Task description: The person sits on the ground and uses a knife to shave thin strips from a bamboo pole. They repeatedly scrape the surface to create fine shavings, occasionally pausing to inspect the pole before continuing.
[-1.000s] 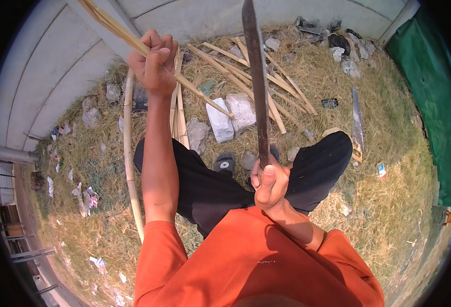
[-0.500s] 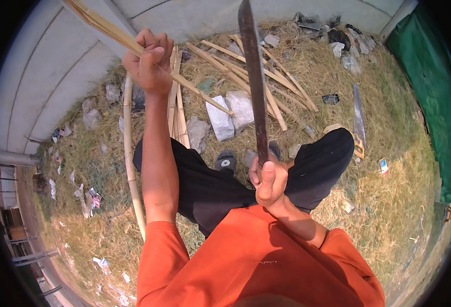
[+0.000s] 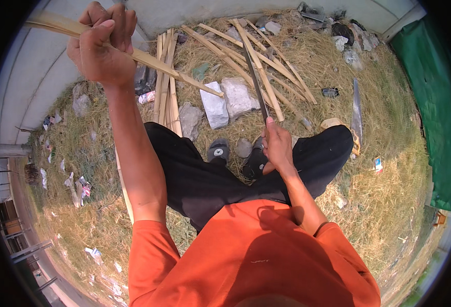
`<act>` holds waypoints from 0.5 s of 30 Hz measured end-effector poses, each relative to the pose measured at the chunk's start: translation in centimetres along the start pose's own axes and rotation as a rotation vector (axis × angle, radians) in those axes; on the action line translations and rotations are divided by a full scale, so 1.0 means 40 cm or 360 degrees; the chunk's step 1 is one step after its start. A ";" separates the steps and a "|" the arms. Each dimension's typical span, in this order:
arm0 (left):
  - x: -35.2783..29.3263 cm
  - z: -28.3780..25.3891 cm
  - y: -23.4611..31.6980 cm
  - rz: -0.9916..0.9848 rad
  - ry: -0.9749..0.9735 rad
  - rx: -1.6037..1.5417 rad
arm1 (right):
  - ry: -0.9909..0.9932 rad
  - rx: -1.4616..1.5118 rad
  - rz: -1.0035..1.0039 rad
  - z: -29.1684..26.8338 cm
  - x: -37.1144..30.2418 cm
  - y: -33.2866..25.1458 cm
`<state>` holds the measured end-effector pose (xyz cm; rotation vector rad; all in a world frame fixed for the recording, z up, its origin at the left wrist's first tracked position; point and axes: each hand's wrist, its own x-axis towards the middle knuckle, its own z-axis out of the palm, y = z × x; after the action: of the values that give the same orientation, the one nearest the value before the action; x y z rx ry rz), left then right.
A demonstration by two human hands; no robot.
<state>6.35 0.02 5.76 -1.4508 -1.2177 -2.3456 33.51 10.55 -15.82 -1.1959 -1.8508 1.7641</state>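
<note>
High on the left, my left hand is closed around a long split bamboo strip. The strip's lower end comes down across the top of a white block; whether it touches the block I cannot tell. My right hand grips a machete by its handle, in front of my right knee. Its long dark blade points away from me, apart from the strip, and overlaps some bamboo strips lying beyond it. Beside the white block sits a rough grey stone.
Split bamboo pieces lie across the dry grass ahead, with more strips left of the stones. A handsaw lies beyond my right knee. Concrete walls stand at the back and left, a green sheet at the right. Litter is scattered about.
My left hand has moved up and to the left with the bamboo strip. My right hand has moved forward, and the machete blade, upright before, now slants lower over the ground.
</note>
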 end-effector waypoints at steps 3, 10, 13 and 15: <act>0.015 -0.012 -0.011 -0.0084 -0.0038 0.0004 | -0.0030 -0.0201 0.0065 0.024 0.033 0.067; 0.063 -0.098 -0.003 -0.0191 -0.0139 -0.0056 | -0.0170 -0.0514 -0.0052 0.106 0.059 0.032; 0.064 -0.029 -0.049 -0.0083 -0.0098 -0.0142 | -0.0146 -0.0406 -0.0087 0.137 0.096 0.078; 0.074 -0.018 -0.063 -0.0039 -0.0109 -0.0197 | -0.0114 -0.0832 -0.0150 0.145 0.126 0.129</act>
<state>3.04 2.07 6.53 -1.5745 -1.1306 -2.4463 28.07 9.81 -23.28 -1.1942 -2.4616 1.3242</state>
